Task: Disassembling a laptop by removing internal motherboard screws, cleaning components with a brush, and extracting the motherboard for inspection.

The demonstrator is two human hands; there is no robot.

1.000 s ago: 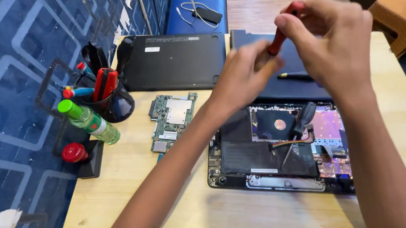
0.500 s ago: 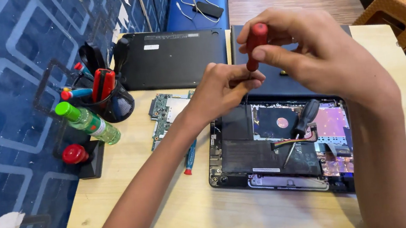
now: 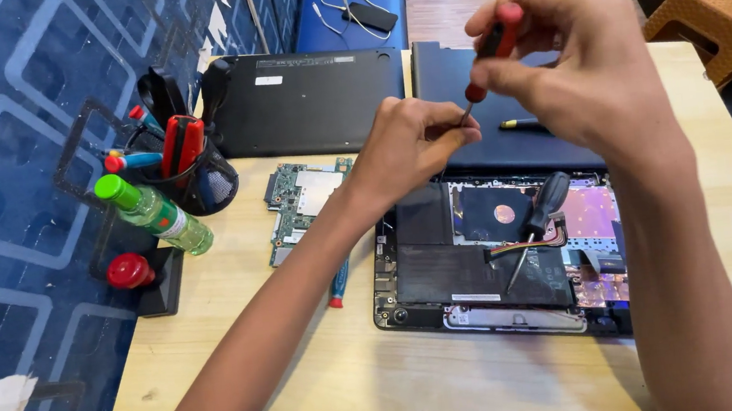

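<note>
My right hand (image 3: 579,74) grips the red handle of a small screwdriver (image 3: 486,52), held up above the table. My left hand (image 3: 410,146) pinches the screwdriver's metal tip between thumb and fingers. Below both hands lies an opened laptop base (image 3: 481,266) with its black battery, fan and purple board exposed. A black-handled screwdriver (image 3: 541,214) rests on the laptop's insides. A green circuit board (image 3: 302,199) lies on the wooden table (image 3: 312,383) just left of my left forearm, with a blue-and-red screwdriver (image 3: 338,285) beside it.
A black mesh tool cup (image 3: 195,174) with pens and cutters stands at the left, by a green-capped bottle (image 3: 154,214) and a red-topped black holder (image 3: 142,274). Two dark laptop covers (image 3: 309,98) lie at the back, one with a pen (image 3: 522,124). A brown stool (image 3: 709,15) stands at the right.
Both hands have come lower and closer to me with the red screwdriver. The view shifted slightly; the blue-and-red screwdriver beside the circuit board has come into sight.
</note>
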